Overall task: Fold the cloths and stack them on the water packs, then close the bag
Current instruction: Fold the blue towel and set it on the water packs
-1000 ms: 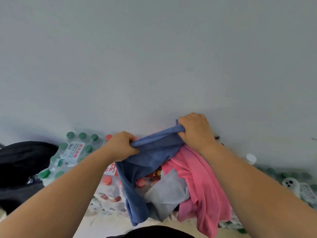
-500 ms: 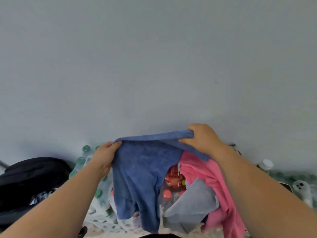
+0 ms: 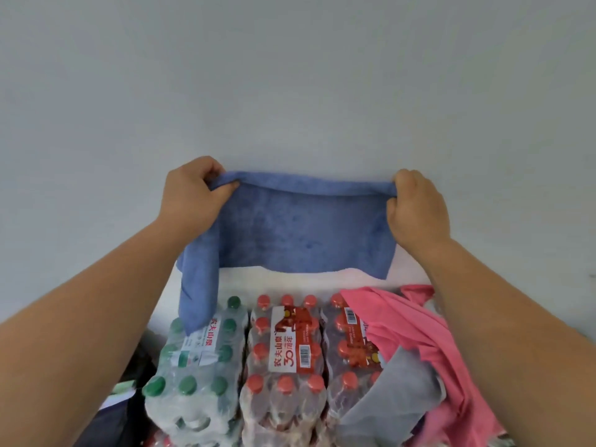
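A blue cloth (image 3: 303, 227) hangs spread in the air in front of a pale wall. My left hand (image 3: 193, 195) grips its top left corner and my right hand (image 3: 416, 208) grips its top right corner. The cloth's lower left end droops onto a green-capped water pack (image 3: 193, 375). Beside that pack stand two red-capped water packs (image 3: 283, 366). A pink cloth (image 3: 409, 324) and a grey cloth (image 3: 393, 401) lie crumpled over the right red-capped pack. The bag shows only as a dark shape (image 3: 129, 411) at the lower left.
The pale wall (image 3: 290, 75) fills the upper half of the view. A white strip of surface (image 3: 290, 285) runs behind the packs.
My hands have moved apart and upward, stretching the blue cloth out flat. The view has tipped down, so the water packs now show from above.
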